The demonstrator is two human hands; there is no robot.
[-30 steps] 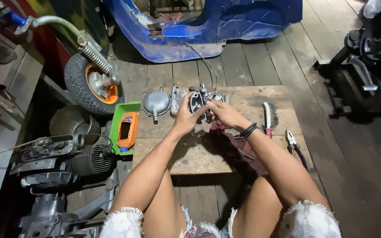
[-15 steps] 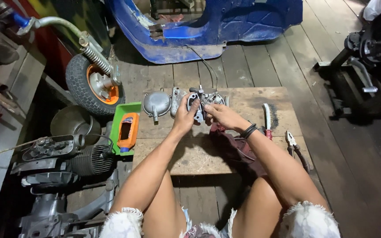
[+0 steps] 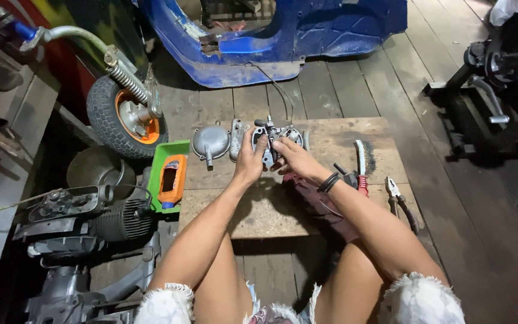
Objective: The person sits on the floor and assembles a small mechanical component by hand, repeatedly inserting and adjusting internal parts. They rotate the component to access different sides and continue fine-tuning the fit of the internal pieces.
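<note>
On a low wooden board (image 3: pixel 343 135) sits a small grey metal engine part (image 3: pixel 277 135) with a cable running from its top. My left hand (image 3: pixel 250 159) grips its left side, fingers wrapped around the body. My right hand (image 3: pixel 292 156) holds its right side, fingertips on the front. A black band circles my right wrist. Just left of the part lie a round grey metal cover (image 3: pixel 210 141) and a flat grey metal piece (image 3: pixel 238 137).
A wire brush (image 3: pixel 362 162) and pliers (image 3: pixel 400 201) lie on the board's right. A green tray (image 3: pixel 169 174) with an orange device sits at left, beside a small wheel (image 3: pixel 121 117) and an engine block (image 3: pixel 85 219). A blue scooter body (image 3: pixel 271 36) stands behind.
Both hands stay on the grey part; it has shifted slightly in the grip, and my fingers have closed more firmly around it.
</note>
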